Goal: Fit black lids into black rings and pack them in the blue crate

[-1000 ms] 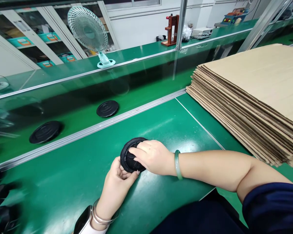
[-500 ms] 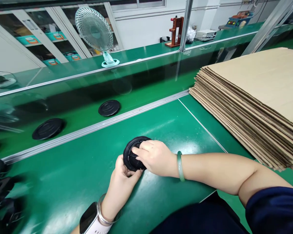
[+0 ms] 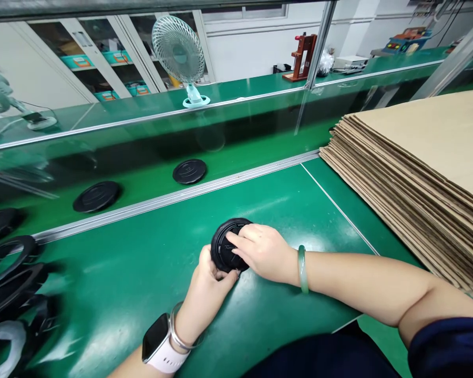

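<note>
A round black plastic disc (image 3: 225, 237) rests on the green worktop (image 3: 142, 273) in front of me. My left hand (image 3: 208, 286) grips its near edge from below, fingers curled round the rim. My right hand (image 3: 262, 251) lies over the disc's right half, with its fingertips pressed onto a small part in the middle of the disc. What sits under those fingertips is too small to make out.
Two more black discs (image 3: 189, 171) (image 3: 96, 196) lie on the conveyor belt behind the metal rail (image 3: 181, 194). Black ring parts (image 3: 8, 273) pile up at the left edge. A tall stack of flat cardboard sheets (image 3: 421, 152) fills the right. A small fan (image 3: 179, 52) stands on the far shelf.
The view has shifted left, so everything sits further right in frame. Both hands stay on the disc; the right fingertips have shifted slightly on its centre.
</note>
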A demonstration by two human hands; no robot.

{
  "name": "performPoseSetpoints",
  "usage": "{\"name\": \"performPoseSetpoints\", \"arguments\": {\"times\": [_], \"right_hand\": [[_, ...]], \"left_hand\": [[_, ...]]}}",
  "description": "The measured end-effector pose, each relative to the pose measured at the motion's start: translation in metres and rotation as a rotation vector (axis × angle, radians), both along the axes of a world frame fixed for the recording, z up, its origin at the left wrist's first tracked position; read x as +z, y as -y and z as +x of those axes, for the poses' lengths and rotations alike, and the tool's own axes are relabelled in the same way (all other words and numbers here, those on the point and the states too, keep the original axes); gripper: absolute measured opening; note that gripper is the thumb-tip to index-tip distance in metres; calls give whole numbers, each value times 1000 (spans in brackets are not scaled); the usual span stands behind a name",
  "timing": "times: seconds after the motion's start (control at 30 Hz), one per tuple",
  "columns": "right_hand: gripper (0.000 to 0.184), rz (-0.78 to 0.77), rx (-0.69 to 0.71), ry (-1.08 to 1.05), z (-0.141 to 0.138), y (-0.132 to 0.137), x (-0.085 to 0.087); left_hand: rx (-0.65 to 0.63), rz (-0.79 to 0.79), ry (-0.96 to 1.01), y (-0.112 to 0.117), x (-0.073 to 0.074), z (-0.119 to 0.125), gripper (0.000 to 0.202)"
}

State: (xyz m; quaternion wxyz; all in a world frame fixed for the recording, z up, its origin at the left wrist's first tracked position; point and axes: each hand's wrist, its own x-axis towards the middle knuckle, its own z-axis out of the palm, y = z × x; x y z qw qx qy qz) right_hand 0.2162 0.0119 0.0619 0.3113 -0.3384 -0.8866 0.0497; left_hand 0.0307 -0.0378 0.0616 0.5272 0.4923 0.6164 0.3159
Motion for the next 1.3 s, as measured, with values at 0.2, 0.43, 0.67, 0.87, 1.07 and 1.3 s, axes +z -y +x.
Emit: {"name": "performPoseSetpoints", "arguments": {"times": [0.2,0.43,0.67,0.87,1.07,1.3], "right_hand": [[32,-45,6,105,-1,2,1],[49,-402,-212,-349,1,-18,-2],[9,-745,-194,-569,-5,-28,-11],[24,-767,-308,-621,-12,-26,-12],[33,-1001,-130,-715,-7,-33,-14],[50,-1216,11,-691,-4,-32,-13]], "left_hand": [[25,-36,49,-4,0,2,61],[156,28,163,-8,-4,-2,66],[43,-3,29,0,-9,-4,81],[44,20,-2,-2,-10,-5,78],[61,9,103,-4,-14,-6,82],[130,-22,200,-5,-12,4,85]]}}
